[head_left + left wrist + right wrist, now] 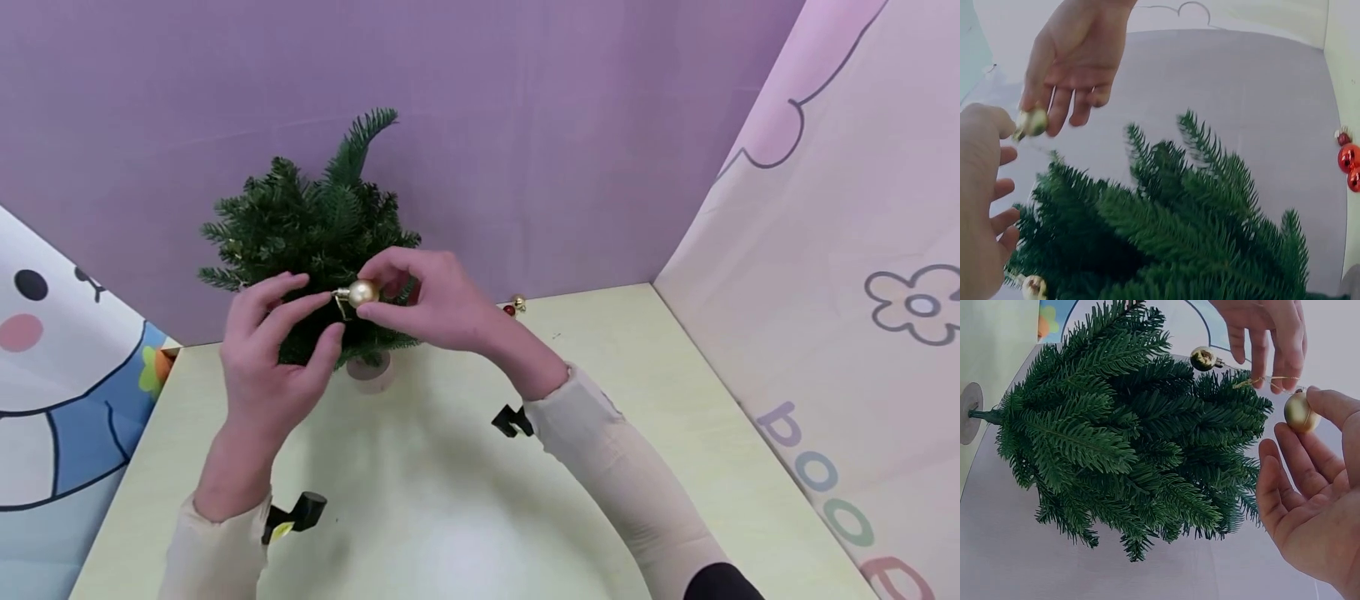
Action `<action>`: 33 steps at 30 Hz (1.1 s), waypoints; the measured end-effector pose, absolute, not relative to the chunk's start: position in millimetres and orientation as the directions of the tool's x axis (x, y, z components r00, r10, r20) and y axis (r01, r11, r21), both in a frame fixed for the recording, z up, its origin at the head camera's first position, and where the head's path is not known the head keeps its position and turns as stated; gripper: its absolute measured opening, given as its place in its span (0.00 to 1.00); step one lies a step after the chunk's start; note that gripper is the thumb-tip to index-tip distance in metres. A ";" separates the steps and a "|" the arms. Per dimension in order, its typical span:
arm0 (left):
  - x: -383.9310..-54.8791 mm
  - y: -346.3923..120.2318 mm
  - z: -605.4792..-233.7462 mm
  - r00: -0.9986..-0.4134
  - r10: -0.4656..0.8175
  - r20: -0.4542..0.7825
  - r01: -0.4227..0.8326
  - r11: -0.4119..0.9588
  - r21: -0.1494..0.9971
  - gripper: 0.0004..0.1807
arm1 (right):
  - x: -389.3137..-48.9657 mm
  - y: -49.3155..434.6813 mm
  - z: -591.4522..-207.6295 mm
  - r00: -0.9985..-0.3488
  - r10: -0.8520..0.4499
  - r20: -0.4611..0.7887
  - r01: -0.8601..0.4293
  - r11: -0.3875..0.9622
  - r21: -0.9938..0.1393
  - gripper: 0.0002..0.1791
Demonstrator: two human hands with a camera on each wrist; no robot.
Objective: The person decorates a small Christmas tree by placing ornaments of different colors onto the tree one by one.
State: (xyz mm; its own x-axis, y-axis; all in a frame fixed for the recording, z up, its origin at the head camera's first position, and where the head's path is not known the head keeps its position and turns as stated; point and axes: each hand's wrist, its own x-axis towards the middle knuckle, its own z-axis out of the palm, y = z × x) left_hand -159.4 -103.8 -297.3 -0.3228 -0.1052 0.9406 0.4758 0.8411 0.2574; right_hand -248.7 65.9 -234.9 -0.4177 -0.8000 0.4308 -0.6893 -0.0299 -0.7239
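A gold Christmas bauble (363, 293) is pinched between the thumb and forefinger of my right hand (442, 304). Its thin gold hanging string (1266, 380) runs from the cap toward my left hand (273, 350). The left forefinger tip is right at the cap and string, while the thumb stands apart below it. Both hands are in front of a small green Christmas tree (300, 225), near its upper branches. Another gold bauble (1202, 358) shows against the branches in the right wrist view.
The tree's round pale base (370, 375) stands on a light table (450, 467) by the purple back wall. Behind my right hand, a small red bauble (509, 310) and a gold one (518, 302) lie at the table's back edge. Patterned panels stand on both sides.
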 end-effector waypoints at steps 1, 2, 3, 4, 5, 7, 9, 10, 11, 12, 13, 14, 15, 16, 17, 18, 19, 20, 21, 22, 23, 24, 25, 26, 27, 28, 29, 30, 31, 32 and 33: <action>-161.8 -103.5 -298.2 -0.325 -0.108 0.939 0.475 0.840 0.261 0.18 | -248.9 65.5 -233.8 -0.422 -0.797 0.432 -0.689 -0.028 -0.725 0.12; -164.2 -103.6 -299.2 -0.325 -0.114 0.939 0.473 0.840 0.266 0.18 | -249.6 64.8 -233.2 -0.427 -0.796 0.429 -0.688 -0.022 -0.725 0.12; -166.6 -103.9 -300.4 -0.322 -0.124 0.939 0.469 0.840 0.272 0.18 | -250.3 64.0 -232.7 -0.432 -0.796 0.423 -0.686 -0.014 -0.727 0.12; -168.7 -104.5 -301.4 -0.316 -0.136 0.939 0.464 0.841 0.279 0.17 | -250.9 63.2 -232.5 -0.437 -0.795 0.422 -0.686 -0.009 -0.727 0.12; -170.8 -105.2 -302.4 -0.312 -0.149 0.938 0.457 0.842 0.286 0.17 | -251.9 62.2 -232.6 -0.439 -0.793 0.422 -0.687 -0.007 -0.727 0.12; -174.1 -106.9 -304.3 -0.302 -0.172 0.938 0.442 0.846 0.297 0.15 | -254.5 59.9 -234.0 -0.444 -0.793 0.417 -0.685 0.001 -0.728 0.12; -176.8 -108.3 -305.7 -0.295 -0.192 0.936 0.427 0.850 0.309 0.12 | -259.9 56.4 -238.9 -0.444 -0.793 0.418 -0.689 0.003 -0.725 0.12; -177.9 -108.8 -306.1 -0.293 -0.200 0.935 0.420 0.852 0.313 0.11 | -263.3 54.3 -242.2 -0.441 -0.792 0.422 -0.691 0.000 -0.723 0.12; -178.8 -109.2 -306.2 -0.293 -0.205 0.934 0.412 0.854 0.317 0.09 | -267.1 52.2 -245.8 -0.440 -0.793 0.422 -0.692 -0.001 -0.722 0.12; -179.6 -109.6 -306.0 -0.293 -0.209 0.933 0.406 0.856 0.320 0.08 | -270.7 50.3 -249.4 -0.439 -0.793 0.421 -0.689 -0.003 -0.725 0.13; -180.2 -109.9 -305.5 -0.296 -0.211 0.931 0.399 0.858 0.322 0.08 | -274.1 48.6 -253.0 -0.438 -0.793 0.424 -0.688 -0.007 -0.726 0.13; -180.5 -110.2 -305.0 -0.301 -0.210 0.930 0.390 0.863 0.321 0.08 | -277.1 47.3 -256.2 -0.439 -0.790 0.428 -0.686 -0.012 -0.727 0.13; -180.7 -110.4 -304.3 -0.306 -0.208 0.929 0.378 0.869 0.319 0.08 | -279.0 46.9 -258.2 -0.442 -0.788 0.428 -0.680 -0.016 -0.733 0.13; -180.6 -110.7 -303.4 -0.311 -0.204 0.928 0.368 0.874 0.316 0.09 | -279.6 47.4 -259.3 -0.447 -0.787 0.425 -0.674 -0.016 -0.739 0.13; -180.5 -111.1 -302.5 -0.315 -0.202 0.927 0.358 0.880 0.313 0.09 | -279.3 48.5 -259.5 -0.454 -0.784 0.422 -0.665 -0.016 -0.746 0.13; -180.4 -111.6 -301.5 -0.320 -0.198 0.926 0.347 0.885 0.309 0.09 | -277.5 50.7 -258.0 -0.464 -0.784 0.413 -0.653 -0.012 -0.758 0.13; -180.1 -112.2 -300.4 -0.326 -0.192 0.926 0.335 0.892 0.303 0.09 | -274.9 53.4 -255.9 -0.474 -0.783 0.403 -0.641 -0.007 -0.768 0.13; -179.7 -112.8 -299.6 -0.332 -0.184 0.925 0.321 0.900 0.294 0.08 | -272.0 56.3 -253.7 -0.484 -0.782 0.393 -0.631 0.000 -0.776 0.13; -179.4 -113.4 -298.6 -0.337 -0.176 0.925 0.308 0.908 0.285 0.08 | -268.9 59.2 -251.6 -0.492 -0.782 0.383 -0.623 0.009 -0.782 0.13; -179.1 -114.1 -297.6 -0.341 -0.167 0.925 0.296 0.915 0.275 0.08 | -265.9 62.1 -249.4 -0.498 -0.783 0.373 -0.617 0.018 -0.787 0.13; -178.9 -114.7 -296.6 -0.347 -0.154 0.925 0.280 0.924 0.259 0.08 | -263.7 64.5 -248.0 -0.504 -0.784 0.362 -0.611 0.027 -0.791 0.13; -178.5 -115.1 -295.6 -0.352 -0.139 0.926 0.264 0.934 0.241 0.08 | -262.1 66.4 -247.5 -0.507 -0.786 0.355 -0.609 0.035 -0.792 0.13; -178.2 -115.3 -294.9 -0.354 -0.123 0.927 0.249 0.943 0.220 0.08 | -261.9 67.5 -248.9 -0.507 -0.786 0.354 -0.616 0.042 -0.787 0.13; -178.2 -115.2 -294.0 -0.355 -0.107 0.929 0.235 0.951 0.199 0.07 | -262.8 67.8 -251.6 -0.506 -0.786 0.356 -0.625 0.049 -0.779 0.13; -178.3 -114.9 -293.0 -0.352 -0.091 0.931 0.221 0.959 0.177 0.07 | -265.7 67.3 -256.0 -0.505 -0.788 0.353 -0.632 0.059 -0.773 0.13; -178.7 -114.3 -292.0 -0.350 -0.071 0.934 0.210 0.966 0.152 0.07 | -268.4 66.9 -260.7 -0.503 -0.790 0.350 -0.639 0.067 -0.766 0.13; -179.2 -113.4 -291.0 -0.346 -0.049 0.937 0.199 0.972 0.124 0.07 | -271.7 66.2 -266.3 -0.500 -0.791 0.353 -0.651 0.075 -0.755 0.13; -179.9 -112.3 -290.0 -0.338 -0.026 0.941 0.190 0.977 0.095 0.07 | -275.2 65.4 -272.2 -0.497 -0.791 0.356 -0.663 0.081 -0.744 0.13; -180.9 -111.1 -288.8 -0.331 -0.001 0.944 0.184 0.981 0.066 0.06 | -278.6 64.8 -278.0 -0.495 -0.792 0.357 -0.672 0.089 -0.735 0.13; -182.0 -109.8 -287.7 -0.322 0.024 0.946 0.180 0.983 0.037 0.06 | -281.8 64.1 -283.5 -0.493 -0.794 0.356 -0.678 0.094 -0.729 0.13; -183.2 -108.6 -286.6 -0.311 0.052 0.949 0.183 0.983 0.006 0.05 | -284.4 63.7 -288.0 -0.490 -0.798 0.352 -0.682 0.099 -0.725 0.14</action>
